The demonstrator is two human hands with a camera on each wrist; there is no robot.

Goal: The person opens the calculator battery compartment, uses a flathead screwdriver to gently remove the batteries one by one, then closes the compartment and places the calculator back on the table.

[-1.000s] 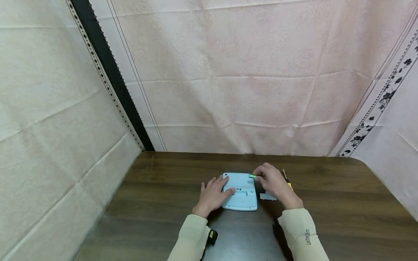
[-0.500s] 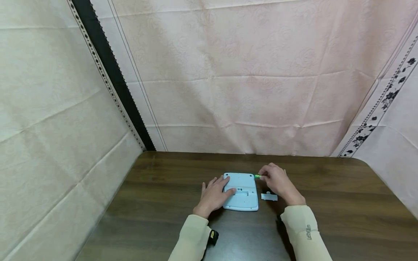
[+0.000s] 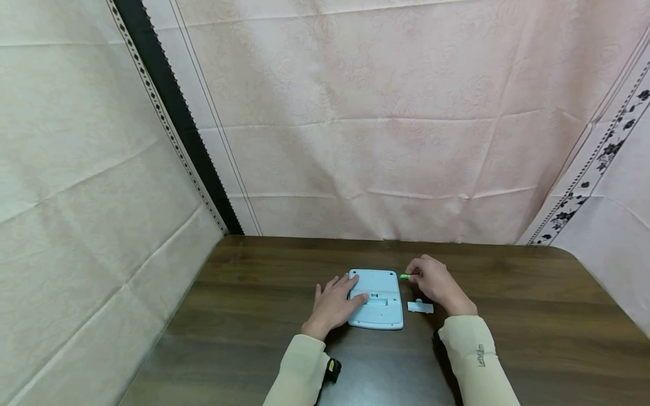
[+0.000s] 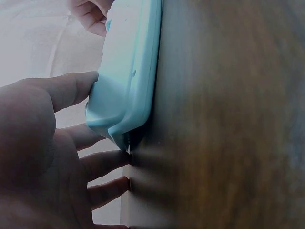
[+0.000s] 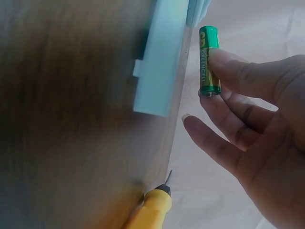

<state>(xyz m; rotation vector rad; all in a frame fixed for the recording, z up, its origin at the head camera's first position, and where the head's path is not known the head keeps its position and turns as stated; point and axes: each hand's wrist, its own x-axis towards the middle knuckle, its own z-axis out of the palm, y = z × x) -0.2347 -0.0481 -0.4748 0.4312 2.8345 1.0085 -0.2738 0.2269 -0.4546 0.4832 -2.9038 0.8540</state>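
Observation:
A light-blue calculator-like device (image 3: 376, 313) lies on the table with its underside up. My left hand (image 3: 332, 307) rests on its left side with fingers spread and thumb across the back; in the left wrist view the thumb touches the device (image 4: 126, 90) and other fingertips reach past its corner. Just off its upper right corner, my right hand (image 3: 431, 282) pinches a green AA-style battery (image 5: 209, 62) between thumb and fingers. A small light-blue battery cover (image 3: 420, 307) with a tab lies on the table beside the device, below the right hand.
A yellow-handled screwdriver (image 5: 151, 207) lies near the right hand, mostly hidden behind it in the head view. The brown wooden table (image 3: 274, 293) meets patterned cloth hangings (image 3: 381, 141) at its far edge and left side.
My right hand has moved right with the battery, from over the device's upper right corner to just beyond its edge. The left hand stays in place on the device.

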